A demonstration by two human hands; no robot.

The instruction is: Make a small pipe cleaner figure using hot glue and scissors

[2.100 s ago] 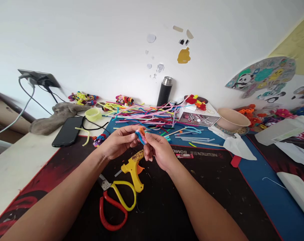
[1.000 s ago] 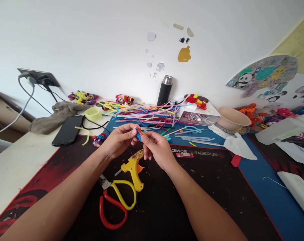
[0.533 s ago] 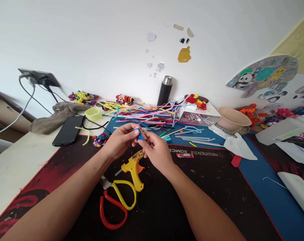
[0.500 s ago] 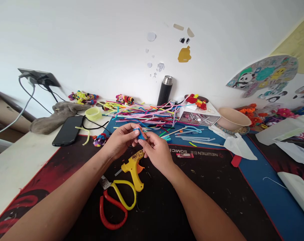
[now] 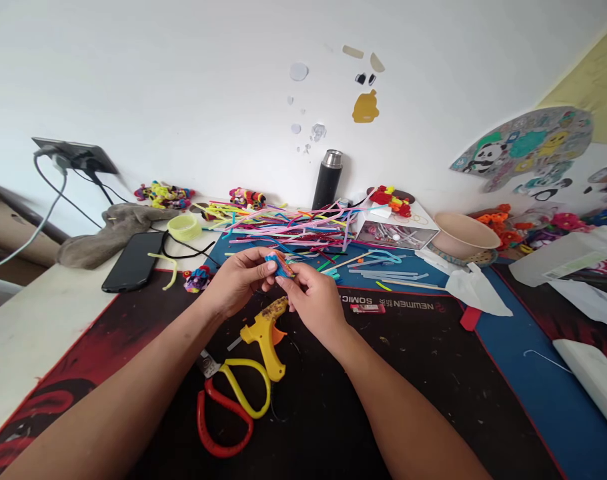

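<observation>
Between my two hands is a small blue piece with orange-brown bits [image 5: 282, 265], fuzzy-looking like bent pipe cleaner; its exact shape is partly hidden by my fingers. My left hand [image 5: 243, 280] pinches its left end between thumb and fingers. At its lower right end, my right hand [image 5: 316, 293] closes on it too. Just below my hands lies a yellow hot glue gun [image 5: 265, 337] with an orange trigger. Scissors [image 5: 233, 400] with one red and one yellow handle rest nearer to me, partly beside my left forearm.
Behind my hands is a heap of coloured pipe cleaners [image 5: 288, 230], with a black thermos [image 5: 327, 180] at the wall. Left are a phone [image 5: 133, 261], a tape roll [image 5: 184, 227] and a small purple figure [image 5: 197, 279]. Right are glue sticks [image 5: 388, 275], a lighter [image 5: 367, 309] and a bowl [image 5: 466, 237].
More of the blue piece shows between my fingers, its upper end turned slightly to the left. Both hands keep their grip. The whole view has shifted slightly.
</observation>
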